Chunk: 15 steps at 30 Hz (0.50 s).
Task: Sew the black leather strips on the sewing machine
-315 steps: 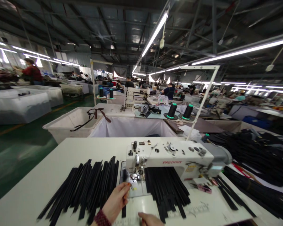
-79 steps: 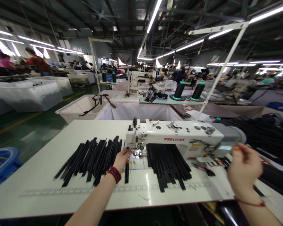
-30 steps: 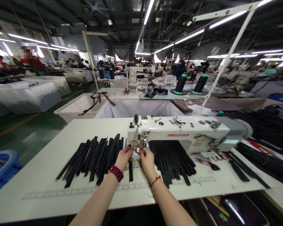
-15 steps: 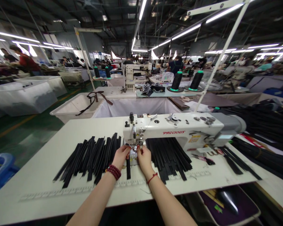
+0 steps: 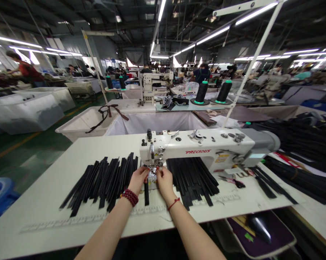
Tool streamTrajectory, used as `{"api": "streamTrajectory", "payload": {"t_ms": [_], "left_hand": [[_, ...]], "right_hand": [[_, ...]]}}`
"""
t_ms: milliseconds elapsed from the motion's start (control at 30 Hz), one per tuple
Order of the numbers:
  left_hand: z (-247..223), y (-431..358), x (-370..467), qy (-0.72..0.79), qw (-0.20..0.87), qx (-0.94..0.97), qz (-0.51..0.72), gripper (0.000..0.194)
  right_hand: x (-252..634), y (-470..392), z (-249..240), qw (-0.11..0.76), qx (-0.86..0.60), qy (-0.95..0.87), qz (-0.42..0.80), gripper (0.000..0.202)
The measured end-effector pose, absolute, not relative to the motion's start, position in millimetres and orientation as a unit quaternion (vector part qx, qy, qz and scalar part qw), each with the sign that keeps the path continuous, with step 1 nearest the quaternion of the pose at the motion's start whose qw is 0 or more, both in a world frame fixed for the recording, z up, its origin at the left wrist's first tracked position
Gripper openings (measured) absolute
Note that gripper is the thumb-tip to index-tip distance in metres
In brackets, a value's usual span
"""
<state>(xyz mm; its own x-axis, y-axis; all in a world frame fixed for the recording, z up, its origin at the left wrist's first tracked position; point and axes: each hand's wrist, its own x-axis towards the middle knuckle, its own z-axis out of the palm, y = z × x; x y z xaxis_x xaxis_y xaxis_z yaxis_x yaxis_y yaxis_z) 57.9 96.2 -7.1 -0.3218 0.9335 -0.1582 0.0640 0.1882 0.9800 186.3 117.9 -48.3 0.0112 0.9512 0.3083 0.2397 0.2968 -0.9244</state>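
Note:
A white sewing machine (image 5: 179, 144) stands on the pale table. My left hand (image 5: 139, 178) is closed just left of the needle area, its fingertips at a black strip (image 5: 146, 194) that hangs down toward me. On the other side of the needle, my right hand (image 5: 165, 180) is closed in a pinch; what lies between its fingertips is too small to make out. Black strips (image 5: 106, 182) lie fanned out left of my left hand. More black strips (image 5: 191, 180) lie under the machine arm, right of my right hand.
Small scissors (image 5: 235, 181) lie right of the machine. A ruler strip (image 5: 98, 217) runs along the table's front. Beyond stand a cream bin (image 5: 78, 124) and thread cones (image 5: 201, 92). A blue tub (image 5: 1, 200) is at far left. People sit farther back.
The whole view has shifted slightly, so things appear a little farther left. Both hands keep nearly the same pose at the needle area.

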Motion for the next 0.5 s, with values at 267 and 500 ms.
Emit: {"api": "streamTrajectory", "payload": {"t_ms": [267,500], "left_hand": [[-9.2,92.2,55.1,0.614,0.436,0.41,0.515,0.032],[-11.4,93.2,55.2,0.615,0.43,0.411,0.518,0.03]], "right_hand": [[186.9,117.9,-49.5,0.519,-0.486,-0.617,0.337,0.027],[187.1,119.1,-51.7,0.513,-0.486,-0.619,0.341,0.028]]}}
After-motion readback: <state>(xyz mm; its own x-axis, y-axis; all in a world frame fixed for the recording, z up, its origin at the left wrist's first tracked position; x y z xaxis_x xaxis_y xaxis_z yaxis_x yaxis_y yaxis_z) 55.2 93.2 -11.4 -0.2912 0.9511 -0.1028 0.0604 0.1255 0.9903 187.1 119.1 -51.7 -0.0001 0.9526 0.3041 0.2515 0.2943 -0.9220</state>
